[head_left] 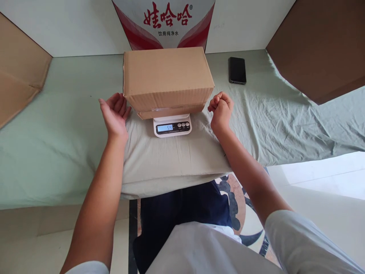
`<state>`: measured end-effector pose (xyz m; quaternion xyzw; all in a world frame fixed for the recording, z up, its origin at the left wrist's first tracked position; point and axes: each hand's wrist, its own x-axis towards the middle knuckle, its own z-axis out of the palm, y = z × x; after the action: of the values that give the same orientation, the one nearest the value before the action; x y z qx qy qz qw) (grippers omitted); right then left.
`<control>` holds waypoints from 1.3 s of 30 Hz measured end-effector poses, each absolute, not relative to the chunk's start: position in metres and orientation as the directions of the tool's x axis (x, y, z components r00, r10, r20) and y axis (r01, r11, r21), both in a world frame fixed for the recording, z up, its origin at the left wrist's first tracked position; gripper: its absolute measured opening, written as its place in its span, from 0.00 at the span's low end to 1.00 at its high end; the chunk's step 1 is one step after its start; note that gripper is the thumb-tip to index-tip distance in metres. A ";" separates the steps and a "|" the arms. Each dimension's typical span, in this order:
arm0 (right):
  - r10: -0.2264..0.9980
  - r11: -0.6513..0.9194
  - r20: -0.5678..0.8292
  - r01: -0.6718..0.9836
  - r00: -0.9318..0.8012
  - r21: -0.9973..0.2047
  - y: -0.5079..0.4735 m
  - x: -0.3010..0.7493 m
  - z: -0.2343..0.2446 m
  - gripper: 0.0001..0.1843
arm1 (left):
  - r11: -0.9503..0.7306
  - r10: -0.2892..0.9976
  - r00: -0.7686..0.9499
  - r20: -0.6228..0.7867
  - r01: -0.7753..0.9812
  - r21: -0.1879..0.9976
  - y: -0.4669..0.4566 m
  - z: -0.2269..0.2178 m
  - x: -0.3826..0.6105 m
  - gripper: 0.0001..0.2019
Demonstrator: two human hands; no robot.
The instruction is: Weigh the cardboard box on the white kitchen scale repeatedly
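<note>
A closed brown cardboard box (167, 78) rests on a small white digital scale (172, 126) whose lit display reads 54. The scale stands on a pale green cloth (57, 144) that covers the table. My left hand (114, 112) is just left of the box, fingers apart, palm turned toward the box, not touching it. My right hand (220, 109) hovers just right of the box with the fingers curled into a loose fist and nothing in it.
A black phone (237, 70) lies on the cloth at the back right. A red and white printed carton (164, 23) stands behind the box. Brown cardboard (316, 45) leans at the right, more cardboard (17, 64) at the left.
</note>
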<state>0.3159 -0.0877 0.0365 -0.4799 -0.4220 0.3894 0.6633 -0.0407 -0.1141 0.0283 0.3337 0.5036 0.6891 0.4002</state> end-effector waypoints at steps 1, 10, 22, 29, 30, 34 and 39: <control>0.927 0.237 0.192 -0.106 0.323 -0.966 -0.086 0.317 0.034 0.23 | -0.168 0.887 -0.458 0.053 -0.213 0.963 -0.113 0.028 -0.040 0.49; 0.937 0.244 0.199 -0.129 0.287 -0.961 -0.071 0.320 0.019 0.26 | -0.138 0.881 -0.471 0.029 -0.199 0.970 -0.110 0.028 -0.042 0.46; 0.884 0.308 0.252 -0.085 0.395 -0.947 -0.085 0.313 0.049 0.17 | -0.137 0.884 -0.465 0.049 -0.156 0.978 -0.112 0.024 -0.051 0.52; 0.924 0.222 0.169 -0.122 0.343 -0.967 -0.087 0.316 0.043 0.14 | -0.232 0.910 -0.361 0.205 -0.031 0.972 -0.118 0.020 -0.053 0.55; 0.931 0.219 0.169 -0.123 0.322 -0.968 -0.086 0.317 0.040 0.15 | -0.245 0.912 -0.346 0.221 -0.026 0.969 -0.119 0.020 -0.052 0.54; 0.956 0.232 0.204 -0.114 0.210 -0.966 -0.084 0.320 0.034 0.25 | -0.295 0.916 -0.290 0.278 -0.016 0.955 -0.126 0.021 -0.042 0.47; 0.962 0.261 0.251 -0.098 0.103 -0.960 -0.094 0.313 0.033 0.40 | -0.305 0.920 -0.267 0.286 -0.030 0.952 -0.141 0.022 -0.030 0.47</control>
<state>0.3134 -0.0938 0.0326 -0.4246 -0.5092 0.4349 0.6093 -0.0302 -0.1415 0.0219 0.4818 0.4619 0.6482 0.3665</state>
